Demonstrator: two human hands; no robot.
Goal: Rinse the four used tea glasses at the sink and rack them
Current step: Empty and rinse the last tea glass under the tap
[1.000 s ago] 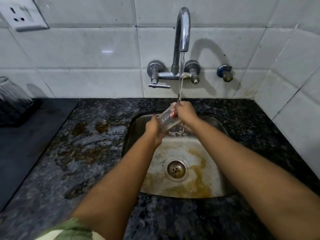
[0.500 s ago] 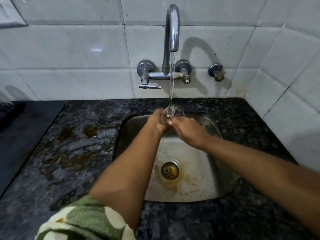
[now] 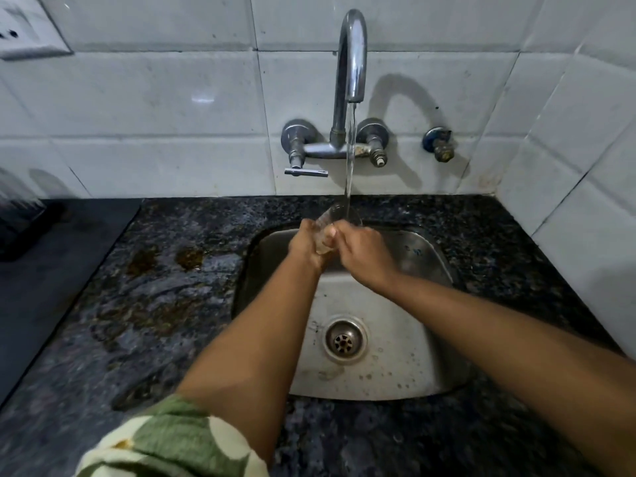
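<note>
Dark speckled granite counter (image 3: pixel 165 339), wet, brown stains (image 3: pixel 187 258), steel sink (image 3: pixel 389 366) set in, dark mat (image 3: pixel 51 270) left

Dim overall; tile glare (image 3: pixel 203 98), tap shadow (image 3: pixel 399 108), warped blurry edges.

I look all over and I can't find any words, numbers, labels or signs that I can read.

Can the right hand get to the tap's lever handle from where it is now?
Probably yes: the right hand is at the glass, and nothing blocks the way up to the lever handle.
</note>
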